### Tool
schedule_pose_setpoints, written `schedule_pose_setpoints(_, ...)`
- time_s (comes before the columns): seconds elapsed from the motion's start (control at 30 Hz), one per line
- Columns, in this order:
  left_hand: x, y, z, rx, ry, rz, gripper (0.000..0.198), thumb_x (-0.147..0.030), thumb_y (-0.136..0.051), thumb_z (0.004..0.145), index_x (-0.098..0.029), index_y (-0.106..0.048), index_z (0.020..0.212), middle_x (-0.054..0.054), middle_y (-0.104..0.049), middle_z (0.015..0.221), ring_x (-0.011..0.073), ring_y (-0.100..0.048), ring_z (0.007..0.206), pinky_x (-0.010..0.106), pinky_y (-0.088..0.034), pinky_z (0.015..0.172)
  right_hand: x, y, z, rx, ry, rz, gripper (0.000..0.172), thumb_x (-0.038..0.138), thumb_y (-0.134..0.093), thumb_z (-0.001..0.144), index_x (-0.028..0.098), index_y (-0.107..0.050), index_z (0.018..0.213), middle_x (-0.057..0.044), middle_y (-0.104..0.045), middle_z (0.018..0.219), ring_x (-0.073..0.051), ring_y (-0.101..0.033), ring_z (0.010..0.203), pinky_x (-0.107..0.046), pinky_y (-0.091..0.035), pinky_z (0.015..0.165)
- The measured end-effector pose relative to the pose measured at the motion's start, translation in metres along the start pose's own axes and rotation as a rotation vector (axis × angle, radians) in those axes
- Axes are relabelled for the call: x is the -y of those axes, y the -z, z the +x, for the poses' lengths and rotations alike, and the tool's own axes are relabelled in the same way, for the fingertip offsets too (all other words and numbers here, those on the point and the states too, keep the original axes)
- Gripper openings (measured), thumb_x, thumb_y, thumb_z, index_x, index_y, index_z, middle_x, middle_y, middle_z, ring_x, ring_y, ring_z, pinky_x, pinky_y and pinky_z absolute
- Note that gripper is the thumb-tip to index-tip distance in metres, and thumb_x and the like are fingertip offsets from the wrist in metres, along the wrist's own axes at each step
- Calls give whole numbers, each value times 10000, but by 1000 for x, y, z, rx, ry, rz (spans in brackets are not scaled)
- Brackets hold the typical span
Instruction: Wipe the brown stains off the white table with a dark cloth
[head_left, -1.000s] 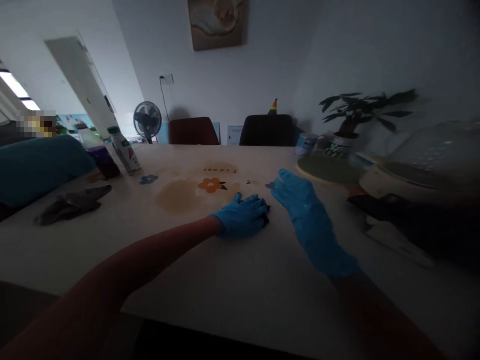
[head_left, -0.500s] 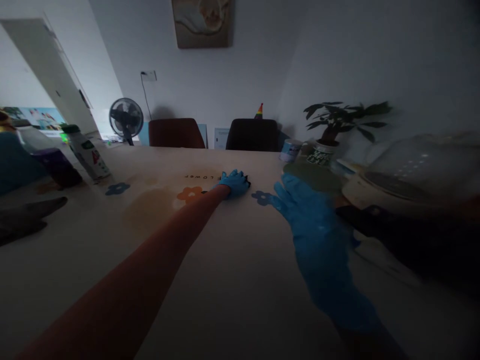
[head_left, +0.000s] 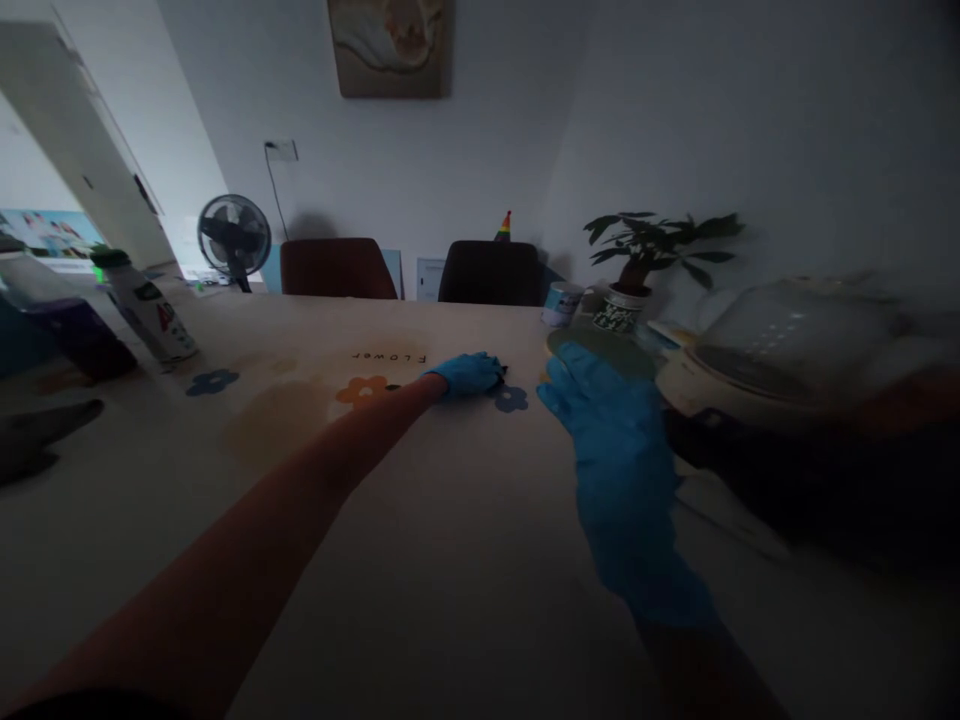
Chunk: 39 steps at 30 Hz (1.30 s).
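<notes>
My left hand (head_left: 471,375), in a blue glove, presses on the tabletop (head_left: 450,520) between an orange flower print and a blue one. Its fingers curl over a small dark thing (head_left: 502,374), which shows only at the fingertips; what it is I cannot make out. Farther right, my right hand (head_left: 596,400), also blue-gloved, reaches forward with fingers stretched out and thumb a little apart. Its fingertips overlap the near edge of a round green mat (head_left: 622,352); whether they touch it is unclear.
On the left stand a white spray can (head_left: 154,315), a purple bottle (head_left: 82,335) and a grey cloth-like item (head_left: 37,440). Behind the mat are a tin (head_left: 561,303) and a potted plant (head_left: 619,308). A clear-domed appliance (head_left: 750,370) and dark fabric (head_left: 750,470) crowd the right.
My left hand has slid slightly right, closer to the blue flower print. The right hand stays by the green mat, its fingers slightly closer together. The view has turned slightly right.
</notes>
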<state>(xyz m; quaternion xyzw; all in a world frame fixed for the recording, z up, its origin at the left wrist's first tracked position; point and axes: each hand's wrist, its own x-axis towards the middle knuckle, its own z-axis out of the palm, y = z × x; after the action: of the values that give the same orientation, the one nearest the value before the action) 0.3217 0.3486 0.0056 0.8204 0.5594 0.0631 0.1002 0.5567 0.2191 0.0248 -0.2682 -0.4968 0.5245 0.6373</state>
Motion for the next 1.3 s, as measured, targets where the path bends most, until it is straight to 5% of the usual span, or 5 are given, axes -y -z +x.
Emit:
schedule_pose_setpoints(0.2,-48,-2,-72,145,-101,-178,642,-404,-464,1251,-241,-569,1864,79,-427,1994,316,-335,1888,542,-224,1576,-15,-6,4,-59,-32,53,626,890,-806,961,360,-853,1290,-83,-786,1682,-425,-658,1686,-739,-445,1473)
schedule_pose_setpoints(0.6,-82,-8,-248,163,-208,-335,630,-616,-509,1176,-490,-728,1754,-104,-565,1892,325,-356,1869,378,-157,1563,-28,7,15,165,-239,153,688,912,-558,1088,326,-877,1260,-141,-781,1684,-405,-651,1697,-713,-489,1434)
schedule_pose_setpoints(0.77,-81,-11,-238,181,-206,-353,601,-632,-525,1164,-486,-773,1693,-91,-624,1856,349,-394,1856,366,-204,1555,-25,6,13,222,-298,189,818,905,-407,1151,267,-888,1327,-182,-780,1680,-411,-686,1663,-713,-553,1380)
schedule_pose_setpoints(1.03,-76,-14,-142,67,-81,-215,560,-383,-532,1213,-324,-693,1747,37,-574,1906,321,-469,1825,504,-329,1544,-20,1,12,161,-351,159,868,911,-349,1160,241,-882,1304,-197,-742,1729,-385,-698,1654,-635,-491,1443)
schedule_pose_setpoints(1.3,-49,-31,-144,-112,149,-675,1336,-406,-903,1002,-259,-51,2021,217,-400,1986,454,-384,1857,595,-416,1492,-32,4,14,374,-104,-484,868,918,-339,1113,391,-798,1628,-42,-727,1772,-378,-561,1772,-637,-477,1455)
